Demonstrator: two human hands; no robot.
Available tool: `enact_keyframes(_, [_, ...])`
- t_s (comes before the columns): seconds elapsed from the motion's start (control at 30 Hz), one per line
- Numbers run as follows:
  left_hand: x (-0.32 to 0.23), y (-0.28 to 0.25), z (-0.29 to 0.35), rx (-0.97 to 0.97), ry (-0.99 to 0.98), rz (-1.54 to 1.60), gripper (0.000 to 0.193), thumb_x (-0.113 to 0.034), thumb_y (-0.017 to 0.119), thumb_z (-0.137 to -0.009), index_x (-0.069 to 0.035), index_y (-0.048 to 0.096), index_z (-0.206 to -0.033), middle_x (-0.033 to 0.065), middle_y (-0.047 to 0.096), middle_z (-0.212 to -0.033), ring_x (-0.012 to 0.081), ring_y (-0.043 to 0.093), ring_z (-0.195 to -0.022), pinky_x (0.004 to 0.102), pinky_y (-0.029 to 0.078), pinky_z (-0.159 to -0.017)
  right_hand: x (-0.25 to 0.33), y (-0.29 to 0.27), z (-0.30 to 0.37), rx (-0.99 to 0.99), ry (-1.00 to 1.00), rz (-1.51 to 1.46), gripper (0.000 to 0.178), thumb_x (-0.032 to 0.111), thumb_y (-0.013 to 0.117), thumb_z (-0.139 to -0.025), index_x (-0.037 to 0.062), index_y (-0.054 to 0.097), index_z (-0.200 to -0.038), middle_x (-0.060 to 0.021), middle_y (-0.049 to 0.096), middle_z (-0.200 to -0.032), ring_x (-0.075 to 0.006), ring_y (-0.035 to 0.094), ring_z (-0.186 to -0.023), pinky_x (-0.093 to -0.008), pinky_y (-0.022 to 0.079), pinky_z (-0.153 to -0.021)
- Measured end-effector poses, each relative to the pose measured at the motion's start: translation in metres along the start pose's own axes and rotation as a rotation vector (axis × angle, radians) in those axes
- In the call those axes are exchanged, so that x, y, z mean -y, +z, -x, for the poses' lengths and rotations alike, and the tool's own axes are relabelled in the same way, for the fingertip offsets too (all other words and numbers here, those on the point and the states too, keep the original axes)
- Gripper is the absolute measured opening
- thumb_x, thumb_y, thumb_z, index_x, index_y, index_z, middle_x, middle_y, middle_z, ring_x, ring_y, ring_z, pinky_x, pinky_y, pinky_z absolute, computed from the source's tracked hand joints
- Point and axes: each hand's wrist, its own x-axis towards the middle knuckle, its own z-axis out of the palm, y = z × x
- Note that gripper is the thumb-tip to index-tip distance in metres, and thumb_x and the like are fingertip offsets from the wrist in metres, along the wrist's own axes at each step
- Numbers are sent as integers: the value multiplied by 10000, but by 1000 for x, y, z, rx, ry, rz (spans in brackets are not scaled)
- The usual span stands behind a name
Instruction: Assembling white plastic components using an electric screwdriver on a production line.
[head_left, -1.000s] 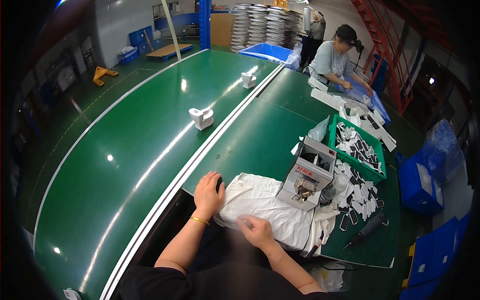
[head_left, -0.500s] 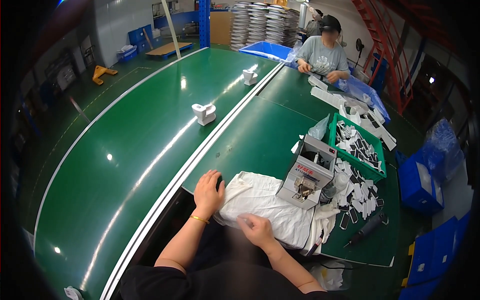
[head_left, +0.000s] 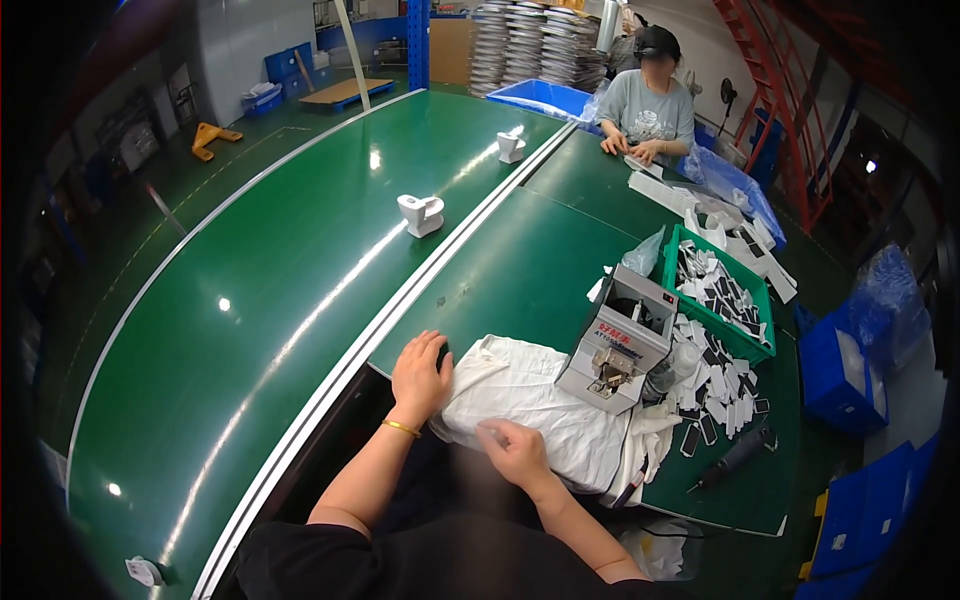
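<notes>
Over the near-left corner of the green table (head_left: 500,260) rests my left hand (head_left: 420,380), its fingers stretched out and the thumb apart. A dark spot shows between thumb and fingers; whether it is a thing or shadow I cannot make out. It touches the left end of a crumpled white cloth (head_left: 530,385). My right hand (head_left: 518,458) is above the cloth's near edge, fingers curled in and the thumb against the forefinger; what is inside, if anything, is hidden. A grey bench machine (head_left: 620,340) stands at the cloth's right end.
On the green belt (head_left: 260,230) stand white toilet-shaped pieces, the nearer tall one (head_left: 422,216) beyond my left hand. A green crate (head_left: 770,345) holds small black-and-white parts, with loose ones beside it. A dark power screwdriver (head_left: 738,455) lies at right. A co-worker (head_left: 655,105) handles white strips.
The view has shifted slightly. The white pieces on the belt appear a little farther away. The co-worker's hands have come closer together over the strips. My hands keep nearly the same pose.
</notes>
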Motion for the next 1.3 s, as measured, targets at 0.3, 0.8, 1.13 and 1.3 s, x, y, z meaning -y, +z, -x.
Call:
enact_keyframes(0.3, [1,1,1,15,-9,-4,285,-160,665,-860,-52,639,-1121,126,653,-1223,316,566,-1224,421,441,-1037,-1,1,1,-15,-15,-20,130,195,730,-870,77,726,-924,-91,647,-634,-202,607,-502,-309,452,-483])
enact_keyframes(0.8, [1,1,0,-3,1,-16,273,-162,661,-860,-46,648,-1107,125,660,-1211,308,578,-1213,411,453,-1029,-2,0,0,-7,-11,-11,141,209,730,-871,77,727,-922,-98,647,-636,-212,616,-511,-322,461,-488])
enact_keyframes(1.13, [-1,3,-2,12,-12,-10,277,-159,665,-854,-36,651,-1103,127,659,-1214,309,577,-1213,410,451,-1032,-2,-2,-1,-2,2,2,138,205,729,-869,78,727,-923,-103,648,-636,-218,626,-522,-326,465,-494])
enact_keyframes(1.3, [-1,-3,1,30,-67,79,266,-204,632,-900,-44,652,-1112,128,667,-1196,300,585,-1200,406,435,-1050,0,1,5,-21,-4,-13,145,204,728,-868,72,726,-929,-107,656,-648,-217,635,-533,-321,471,-503])
